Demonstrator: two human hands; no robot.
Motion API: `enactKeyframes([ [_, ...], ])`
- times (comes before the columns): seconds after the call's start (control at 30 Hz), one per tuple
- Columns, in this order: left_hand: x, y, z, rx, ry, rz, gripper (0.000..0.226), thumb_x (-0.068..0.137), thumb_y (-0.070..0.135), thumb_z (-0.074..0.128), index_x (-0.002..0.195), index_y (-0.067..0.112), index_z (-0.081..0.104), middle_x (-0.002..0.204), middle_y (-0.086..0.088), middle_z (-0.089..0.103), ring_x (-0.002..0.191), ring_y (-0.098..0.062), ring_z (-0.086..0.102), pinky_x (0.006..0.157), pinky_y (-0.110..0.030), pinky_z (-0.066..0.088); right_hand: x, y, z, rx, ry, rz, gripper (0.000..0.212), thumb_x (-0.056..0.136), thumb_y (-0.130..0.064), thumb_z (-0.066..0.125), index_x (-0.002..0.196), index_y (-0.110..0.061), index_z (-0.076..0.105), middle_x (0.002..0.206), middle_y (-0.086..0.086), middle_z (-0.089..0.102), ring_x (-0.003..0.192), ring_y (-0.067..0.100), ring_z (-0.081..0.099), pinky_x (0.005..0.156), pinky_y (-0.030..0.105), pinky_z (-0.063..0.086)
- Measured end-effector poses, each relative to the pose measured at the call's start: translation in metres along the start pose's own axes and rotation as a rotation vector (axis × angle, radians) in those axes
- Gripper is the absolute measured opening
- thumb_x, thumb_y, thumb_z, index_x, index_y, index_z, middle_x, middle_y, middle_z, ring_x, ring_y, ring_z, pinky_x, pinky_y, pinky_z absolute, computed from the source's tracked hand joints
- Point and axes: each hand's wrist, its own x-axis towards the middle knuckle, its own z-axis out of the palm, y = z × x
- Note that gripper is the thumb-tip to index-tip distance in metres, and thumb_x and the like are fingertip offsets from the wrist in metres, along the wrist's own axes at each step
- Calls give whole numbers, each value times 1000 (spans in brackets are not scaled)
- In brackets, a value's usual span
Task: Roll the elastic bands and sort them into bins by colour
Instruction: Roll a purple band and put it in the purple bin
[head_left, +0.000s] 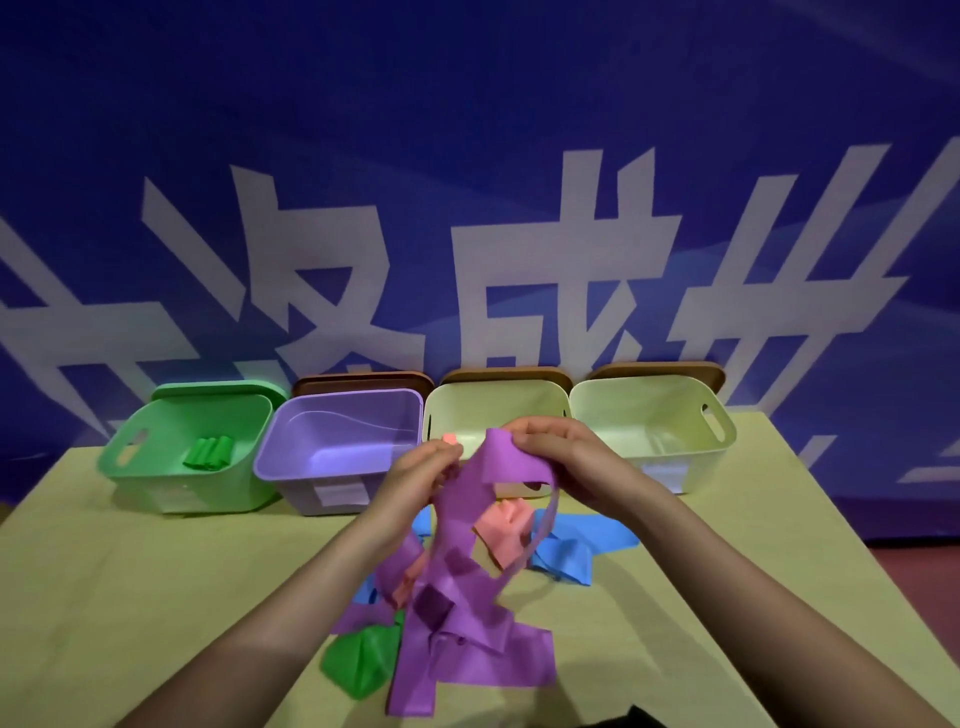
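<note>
Both hands hold a purple elastic band (462, 525) up above the pile in the middle of the table. My right hand (561, 457) pinches its top end; my left hand (421, 478) grips it just to the left. The band hangs down, twisted, onto more purple bands (467, 649). Pink bands (504, 525), blue bands (576, 545) and a green band (358, 665) lie in the pile. Four bins stand in a row behind: a green bin (130, 457) with rolled green bands (208, 453), a purple bin (291, 431) and two cream bins (519, 400) (722, 436).
The yellowish table (130, 597) ends at a blue banner wall behind the bins. Lids lean behind the bins. The table's right edge (841, 525) slants toward the near right corner, with reddish floor beyond it.
</note>
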Motion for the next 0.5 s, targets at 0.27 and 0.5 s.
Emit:
enactKeyframes([
  [0.27,-33,2,13,-101,39,106,34,101,26,38,91,13,68,82,-2,72,80,-14,67,80,-25,53,1,9,15,16,113,-84,10,94,-12,56,93,-14,65,78,-9,63,69,3,54,60,12,42],
  [0.5,-37,0,30,-85,21,87,23,96,17,52,82,9,69,72,-4,67,74,-20,61,86,-40,50,-3,8,20,-256,217,-112,14,96,-7,53,97,-12,66,86,-2,65,76,0,56,69,13,44],
])
